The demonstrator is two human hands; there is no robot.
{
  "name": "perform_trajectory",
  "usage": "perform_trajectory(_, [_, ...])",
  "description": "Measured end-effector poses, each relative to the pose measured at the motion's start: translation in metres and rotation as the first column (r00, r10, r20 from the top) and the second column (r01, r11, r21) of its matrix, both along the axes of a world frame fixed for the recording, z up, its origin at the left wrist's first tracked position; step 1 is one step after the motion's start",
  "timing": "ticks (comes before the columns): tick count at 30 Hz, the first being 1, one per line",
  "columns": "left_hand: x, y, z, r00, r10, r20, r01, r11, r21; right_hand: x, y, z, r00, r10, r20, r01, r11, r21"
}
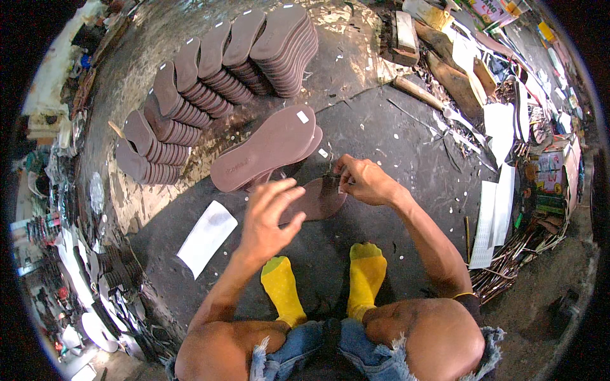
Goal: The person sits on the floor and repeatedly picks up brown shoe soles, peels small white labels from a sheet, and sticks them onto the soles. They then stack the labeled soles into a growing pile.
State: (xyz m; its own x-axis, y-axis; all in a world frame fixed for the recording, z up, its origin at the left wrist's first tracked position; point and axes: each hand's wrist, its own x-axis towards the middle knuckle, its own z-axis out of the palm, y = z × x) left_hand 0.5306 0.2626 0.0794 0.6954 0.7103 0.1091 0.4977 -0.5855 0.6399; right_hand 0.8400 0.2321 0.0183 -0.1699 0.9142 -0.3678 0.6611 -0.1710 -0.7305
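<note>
A brown shoe sole (324, 202) lies flat on the black mat between my hands. My right hand (368, 182) is closed in a pinch at its right end, with the fingertips on a small white sticker (341, 190). Over the left part of the sole hovers my left hand (270, 219), its fingers spread and holding nothing. Just beyond, several brown soles (264, 149) lie overlapped, the top one with a white sticker (302, 117) at its far end. What lies under my left fingers is partly hidden.
Stacks of brown soles (279, 47) stand in a curved row at the far left. A white sheet (207, 238) lies left of my left hand. To the right are a wooden-handled tool (419, 92), white strips (492, 213), and a bundle of thin sticks (508, 270). My yellow-socked feet (366, 273) rest on the mat (406, 235).
</note>
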Motion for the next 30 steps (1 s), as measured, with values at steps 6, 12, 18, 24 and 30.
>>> perform_trajectory(6, [0.0,-0.019,-0.054,0.985,-0.019,-0.169,0.004,0.996,-0.086,-0.013,0.004,-0.001,0.917,-0.017,0.399,-0.024,0.995,0.098])
perform_trajectory(12, [-0.007,0.011,0.013,0.992,0.123,-0.002,-0.12,0.972,0.2,0.036,-0.014,0.035,0.82,-0.546,0.17,0.519,0.836,0.179])
perform_trajectory(18, [0.005,0.165,0.036,0.995,0.075,-0.072,-0.086,0.981,-0.173,-0.078,-0.022,0.017,0.643,-0.477,-0.599,0.248,0.87,-0.427])
perform_trajectory(24, [0.002,0.16,-0.012,0.982,0.009,-0.186,-0.166,0.5,-0.85,-0.124,0.011,0.005,0.01,-0.664,-0.747,0.206,0.733,-0.648])
perform_trajectory(30, [-0.03,0.051,-0.035,0.82,0.548,0.166,-0.004,0.295,-0.956,-0.063,-0.035,-0.005,0.278,-0.712,-0.645,0.432,0.693,-0.578])
